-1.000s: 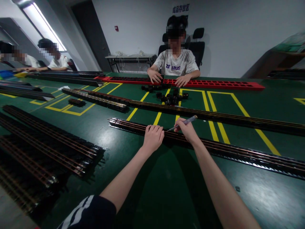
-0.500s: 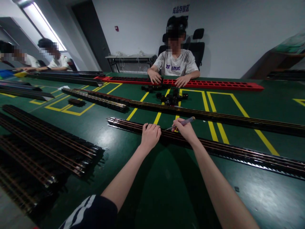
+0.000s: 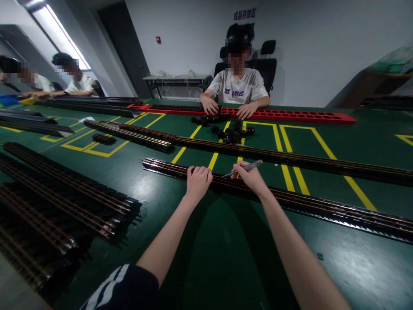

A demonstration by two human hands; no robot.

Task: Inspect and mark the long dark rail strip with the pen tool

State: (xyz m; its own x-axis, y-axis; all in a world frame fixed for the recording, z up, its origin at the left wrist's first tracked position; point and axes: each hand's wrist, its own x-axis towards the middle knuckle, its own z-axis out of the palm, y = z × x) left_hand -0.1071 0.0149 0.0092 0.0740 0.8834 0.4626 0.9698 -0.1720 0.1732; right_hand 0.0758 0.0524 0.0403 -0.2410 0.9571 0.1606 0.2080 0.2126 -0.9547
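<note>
A long black rail strip [image 3: 309, 202] with copper-coloured bars along its length lies across the green table in front of me. My left hand [image 3: 199, 184] is closed over it, fingers curled round the far edge. To the right, my right hand [image 3: 245, 174] grips a screwdriver [image 3: 253, 165] with a translucent handle. Its thin shaft slants down to the left and the tip is at the strip, between my two hands. Whether the tip touches the strip I cannot tell.
Another long strip [image 3: 290, 158] runs behind mine. Several similar strips [image 3: 64, 189] lie at the left. Beyond are black clamp-like parts [image 3: 232, 132] and a red slotted tray [image 3: 306, 115], where a person opposite rests both hands. Other people sit far left.
My left hand and the rail strip have shifted slightly to the left. My right hand, with the screwdriver, has barely moved.
</note>
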